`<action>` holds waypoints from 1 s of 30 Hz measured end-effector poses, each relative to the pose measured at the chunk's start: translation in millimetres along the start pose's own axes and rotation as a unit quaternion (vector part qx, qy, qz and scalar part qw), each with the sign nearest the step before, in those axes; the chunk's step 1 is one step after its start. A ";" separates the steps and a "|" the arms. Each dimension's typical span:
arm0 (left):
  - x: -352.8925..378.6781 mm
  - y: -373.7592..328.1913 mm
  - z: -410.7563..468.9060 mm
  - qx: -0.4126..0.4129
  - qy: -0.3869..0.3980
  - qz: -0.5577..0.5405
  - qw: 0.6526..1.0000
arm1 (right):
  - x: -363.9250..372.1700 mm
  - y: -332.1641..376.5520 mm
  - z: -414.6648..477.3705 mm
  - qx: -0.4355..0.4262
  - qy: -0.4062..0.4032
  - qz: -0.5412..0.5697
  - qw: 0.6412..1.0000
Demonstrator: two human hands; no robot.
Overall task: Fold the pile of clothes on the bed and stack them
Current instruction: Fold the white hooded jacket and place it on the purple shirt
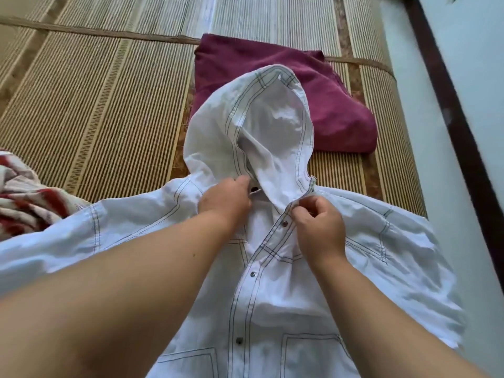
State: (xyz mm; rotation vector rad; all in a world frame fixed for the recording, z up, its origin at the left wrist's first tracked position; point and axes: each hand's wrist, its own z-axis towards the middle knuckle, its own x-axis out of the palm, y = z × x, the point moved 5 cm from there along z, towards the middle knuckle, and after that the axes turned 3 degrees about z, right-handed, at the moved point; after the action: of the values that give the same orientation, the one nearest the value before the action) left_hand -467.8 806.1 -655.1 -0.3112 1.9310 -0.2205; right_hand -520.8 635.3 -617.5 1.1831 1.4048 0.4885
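Fingers (pixel 242 182) of the left hand (pixel 226 199) are curled and pinch one front edge at the neck of the white hooded jacket (pixel 272 309). The right hand (pixel 320 225) pinches the opposite edge just above the top snap (pixel 285 222).

The jacket lies front-up on the woven mat (pixel 95 105), sleeves spread to both sides, hood (pixel 272 118) pointing away and overlapping a folded maroon garment (pixel 327 105).

Step in hand, as judged: closing or squaring the neck before folding. The next move calls for bringing both edges together, then flattening the hood.

A red-and-white cloth (pixel 24 203) lies bunched at the left, near the sleeve. On the right, the sleeve lies near the mat's edge, with a dark rail (pixel 447 105) beyond. Open mat lies far left.
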 end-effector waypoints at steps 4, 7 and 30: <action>-28.8 29.1 -17.3 -0.059 -0.049 -0.283 0.956 | 13.9 12.4 -0.4 -0.027 0.029 -0.023 0.999; -59.3 58.4 -44.5 -0.108 -0.084 -0.534 0.834 | 39.9 21.6 1.5 -0.053 0.082 -0.062 0.993; -90.1 15.0 -4.2 0.184 -0.068 -0.046 0.979 | 70.0 66.3 73.6 -0.134 0.352 -0.269 0.886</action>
State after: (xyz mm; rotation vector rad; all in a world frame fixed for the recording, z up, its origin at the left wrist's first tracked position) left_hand -441.6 849.1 -578.7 -0.1625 1.7012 -0.5944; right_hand -416.2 696.6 -613.3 0.3390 2.1134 0.7191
